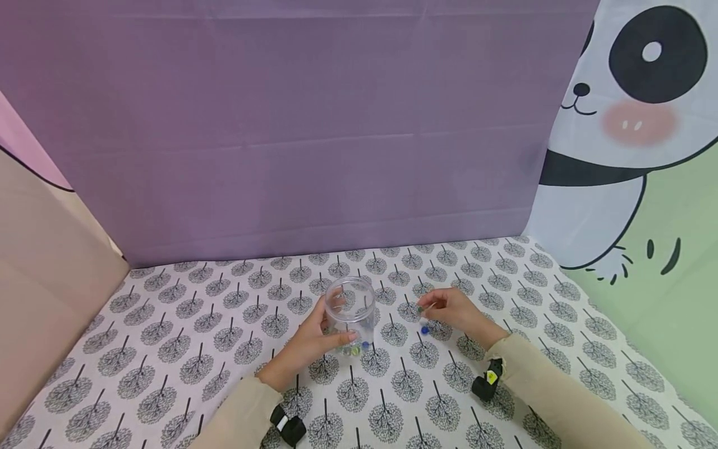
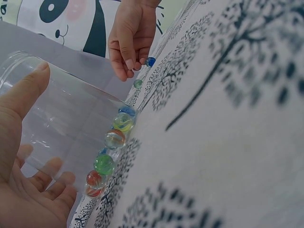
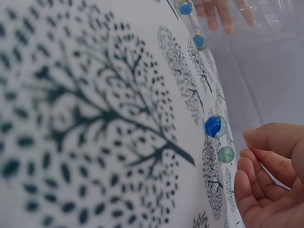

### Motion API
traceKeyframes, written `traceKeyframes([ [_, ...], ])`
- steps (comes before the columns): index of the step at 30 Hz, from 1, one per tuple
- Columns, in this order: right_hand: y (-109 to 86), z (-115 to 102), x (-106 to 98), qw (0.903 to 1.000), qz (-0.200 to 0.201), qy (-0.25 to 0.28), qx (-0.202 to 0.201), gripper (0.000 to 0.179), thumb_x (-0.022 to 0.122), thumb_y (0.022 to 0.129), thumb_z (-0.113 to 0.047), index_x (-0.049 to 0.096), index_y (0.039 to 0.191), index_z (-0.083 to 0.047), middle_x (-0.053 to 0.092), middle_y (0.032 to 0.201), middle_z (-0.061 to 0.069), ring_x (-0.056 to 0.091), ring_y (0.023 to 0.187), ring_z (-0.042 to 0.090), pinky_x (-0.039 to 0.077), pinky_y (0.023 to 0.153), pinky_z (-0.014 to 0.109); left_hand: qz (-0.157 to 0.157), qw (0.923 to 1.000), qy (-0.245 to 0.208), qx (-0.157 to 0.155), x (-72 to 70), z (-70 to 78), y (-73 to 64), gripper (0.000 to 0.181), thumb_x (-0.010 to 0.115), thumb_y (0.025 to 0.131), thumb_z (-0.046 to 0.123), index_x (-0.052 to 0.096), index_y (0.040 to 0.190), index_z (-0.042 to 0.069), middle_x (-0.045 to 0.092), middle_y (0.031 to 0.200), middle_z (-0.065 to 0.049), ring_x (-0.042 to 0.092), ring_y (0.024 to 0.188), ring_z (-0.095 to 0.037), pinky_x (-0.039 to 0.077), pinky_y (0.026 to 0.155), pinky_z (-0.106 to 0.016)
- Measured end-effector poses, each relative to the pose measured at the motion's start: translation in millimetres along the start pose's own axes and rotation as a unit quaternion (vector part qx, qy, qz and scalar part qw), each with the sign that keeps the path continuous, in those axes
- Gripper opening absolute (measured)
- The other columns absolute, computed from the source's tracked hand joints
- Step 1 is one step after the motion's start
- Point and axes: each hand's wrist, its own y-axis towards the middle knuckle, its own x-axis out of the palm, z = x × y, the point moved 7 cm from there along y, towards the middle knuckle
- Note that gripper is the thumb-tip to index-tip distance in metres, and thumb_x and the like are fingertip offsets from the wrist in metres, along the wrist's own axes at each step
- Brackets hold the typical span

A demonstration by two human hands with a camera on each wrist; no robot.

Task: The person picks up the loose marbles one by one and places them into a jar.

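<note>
My left hand [image 1: 314, 340] grips a clear plastic jar [image 2: 71, 95] from its left side, thumb across the near wall and fingers around the other side. The jar stands on the cloth with its round mouth up. Several glass marbles lie at its bottom, among them a green marble [image 2: 104, 164] and a red swirled marble [image 2: 95, 179]. To the right of the jar my right hand [image 1: 451, 308] hovers low, thumb and fingers loosely bent with a gap between them. A small green marble [image 3: 226, 154] lies just off its fingertips, and a blue-and-white marble [image 3: 215, 126] lies beside that one.
A white cloth [image 1: 247, 380] printed with dark trees covers the table. A purple backdrop [image 1: 336, 125] rises along the far edge. Panels close both sides, the right panel [image 1: 673, 206] bearing a panda drawing.
</note>
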Motion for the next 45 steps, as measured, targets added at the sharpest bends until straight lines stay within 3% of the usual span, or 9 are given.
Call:
traceKeyframes([
  [9, 2.3, -1.6, -0.2, 0.9999, 0.001, -0.011, 0.011, 0.02, 0.066, 0.082, -0.006, 0.066, 0.102, -0.006, 0.065, 0.087, 0.004, 0.057, 0.079, 0.018, 0.05, 0.067, 0.027, -0.004, 1.0, 0.003, 0.006, -0.3, 1.2, 1.3, 0.092, 0.079, 0.075, 0.019, 0.023, 0.148, 0.026, 0.034, 0.148, -0.01, 0.041, 0.128, -0.035, 0.035, 0.102, -0.058],
  [22, 7.3, -4.1, 3.5, 0.9998, -0.008, -0.016, -0.005, 0.019, 0.067, 0.082, -0.006, 0.067, 0.101, -0.005, 0.065, 0.089, 0.004, 0.058, 0.081, 0.017, 0.052, 0.072, 0.029, 0.003, 0.9999, 0.011, 0.005, -0.9, 0.0, -0.2, 0.09, 0.08, 0.073, 0.022, 0.027, 0.144, 0.037, 0.035, 0.148, -0.007, 0.043, 0.127, -0.034, 0.033, 0.103, -0.059],
  [30, 9.7, -5.0, 4.9, 0.9995, -0.008, -0.03, -0.012, 0.017, 0.067, 0.083, -0.006, 0.067, 0.1, -0.006, 0.065, 0.092, 0.004, 0.058, 0.083, 0.016, 0.052, 0.073, 0.028, -0.002, 0.9999, 0.01, 0.009, -0.4, 1.4, 1.0, 0.09, 0.078, 0.075, 0.019, 0.025, 0.147, 0.028, 0.034, 0.148, -0.011, 0.042, 0.127, -0.037, 0.036, 0.101, -0.057],
  [45, 12.4, 2.9, 7.8, 0.9995, -0.03, -0.005, -0.003, 0.021, 0.065, 0.08, 0.001, 0.067, 0.101, -0.004, 0.064, 0.085, 0.004, 0.058, 0.078, 0.016, 0.052, 0.074, 0.028, -0.004, 0.9999, 0.01, -0.004, -0.3, -1.1, 1.1, 0.095, 0.08, 0.073, 0.024, 0.022, 0.149, 0.029, 0.034, 0.148, -0.006, 0.042, 0.126, -0.033, 0.041, 0.098, -0.054],
])
